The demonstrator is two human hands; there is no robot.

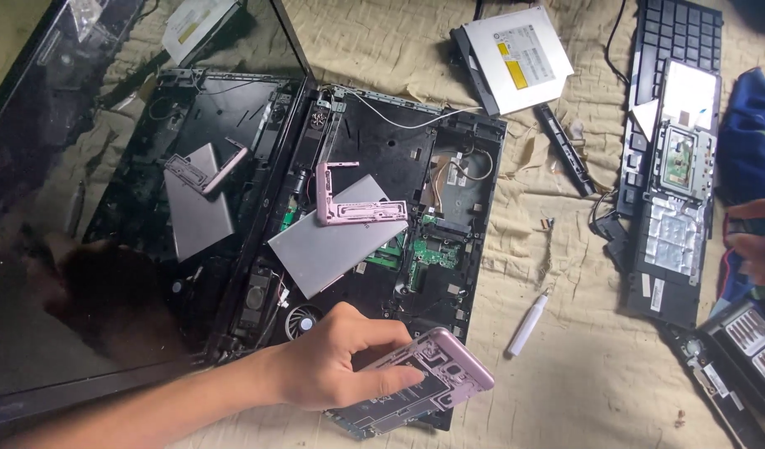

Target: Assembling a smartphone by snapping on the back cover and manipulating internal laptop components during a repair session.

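- Beige quilted cloth (615, 366) covers the work surface.
- Opened laptop base (374, 208) lies left of centre, carrying a pink bracket (353, 208).
- Left hand (333, 362) grips a pink phone frame (432, 382) over the laptop's near edge.
- White pen tool (527, 324) lies nearby.
- Right hand (757, 249), at the edge: grip unclear.

Count: one opened laptop chassis (399, 166), one optical drive (515, 56), one detached keyboard (673, 33). One pink phone (424, 382), one pink frame (353, 204), one white pen tool (527, 324).
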